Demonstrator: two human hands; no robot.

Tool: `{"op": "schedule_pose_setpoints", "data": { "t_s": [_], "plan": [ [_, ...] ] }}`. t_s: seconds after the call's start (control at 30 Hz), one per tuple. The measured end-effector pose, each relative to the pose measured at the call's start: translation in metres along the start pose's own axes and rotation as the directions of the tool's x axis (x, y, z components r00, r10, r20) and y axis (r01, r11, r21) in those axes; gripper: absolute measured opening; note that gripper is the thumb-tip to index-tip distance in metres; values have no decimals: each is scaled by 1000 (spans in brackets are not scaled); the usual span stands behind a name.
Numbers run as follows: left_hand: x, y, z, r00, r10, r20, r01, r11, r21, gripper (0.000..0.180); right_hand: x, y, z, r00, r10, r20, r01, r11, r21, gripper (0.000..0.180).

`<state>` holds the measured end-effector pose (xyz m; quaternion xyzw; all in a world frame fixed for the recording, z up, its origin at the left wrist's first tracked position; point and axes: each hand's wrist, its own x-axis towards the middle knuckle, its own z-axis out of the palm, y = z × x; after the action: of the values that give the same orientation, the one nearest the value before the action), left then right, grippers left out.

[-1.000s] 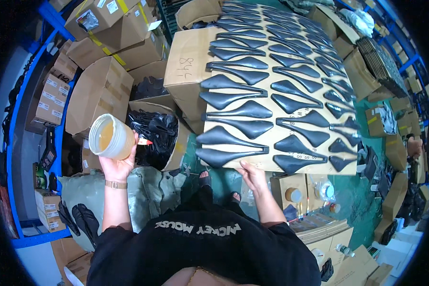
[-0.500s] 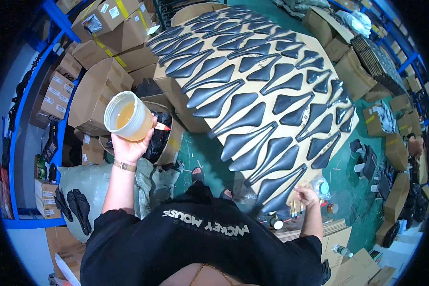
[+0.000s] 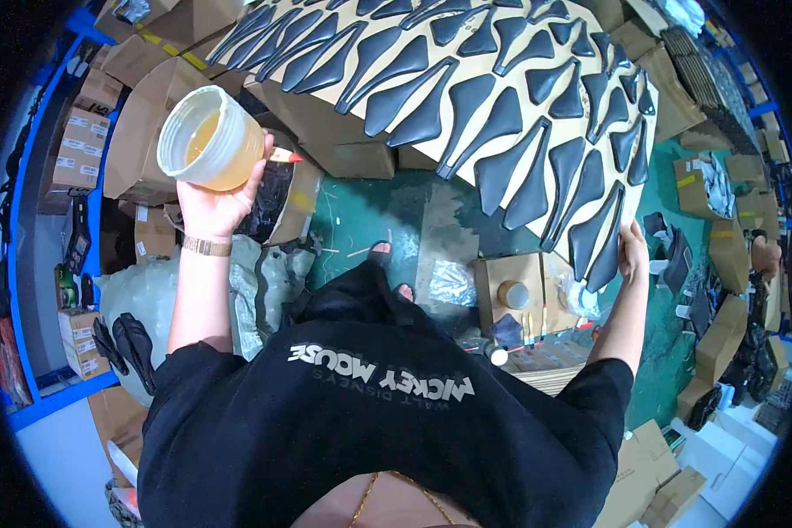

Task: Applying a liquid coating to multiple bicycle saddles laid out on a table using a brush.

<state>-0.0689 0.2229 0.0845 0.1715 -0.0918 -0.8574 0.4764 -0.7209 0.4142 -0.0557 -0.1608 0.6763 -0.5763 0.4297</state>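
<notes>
My left hand holds up a translucent plastic tub with amber liquid in it, tilted toward me. Beside the thumb a pale stick with a red tip pokes out; its other end is hidden. At the right, my right hand has its fingers closed on the near corner of a large cardboard sheet. Rows of black, saddle-shaped pads, broad at one end and narrow at the other, cover the sheet.
Below the sheet's near edge stands a carton with a round jar and several brushes. A stuffed grey-green sack lies at left, near blue shelving. Open cartons line the right side.
The sheet of pads has shifted up and away in view, uncovering the carton with the jar. My right hand has risen with its corner; the tub sits slightly further left and higher.
</notes>
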Motion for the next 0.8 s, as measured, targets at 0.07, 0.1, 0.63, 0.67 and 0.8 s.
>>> {"op": "schedule_pose_setpoints", "data": {
  "t_s": [0.07, 0.1, 0.63, 0.67, 0.8],
  "plan": [
    [8, -1, -1, 1000, -15, 21, 15, 1000, 5, 69, 28, -9, -6, 1000, 19, -16, -20, 999, -33, 43],
    [15, -1, -1, 1000, -17, 8, 17, 1000, 13, 69, 40, -14, -11, 1000, 19, -13, -19, 999, -36, 42],
    [169, 6, 21, 997, -13, 80, 8, 998, 58, 67, 253, -113, -27, 947, -191, -260, -13, 783, -622, 50],
    [175, 6, 24, 998, -6, 58, 3, 999, 54, 67, 266, -124, -16, 933, -223, -281, -81, 632, -771, 54],
    [201, 1, 40, 991, -89, 99, 91, 996, -10, 69, 215, -166, 6, 565, -739, -368, 482, 657, -579, 39]
  ]
}}
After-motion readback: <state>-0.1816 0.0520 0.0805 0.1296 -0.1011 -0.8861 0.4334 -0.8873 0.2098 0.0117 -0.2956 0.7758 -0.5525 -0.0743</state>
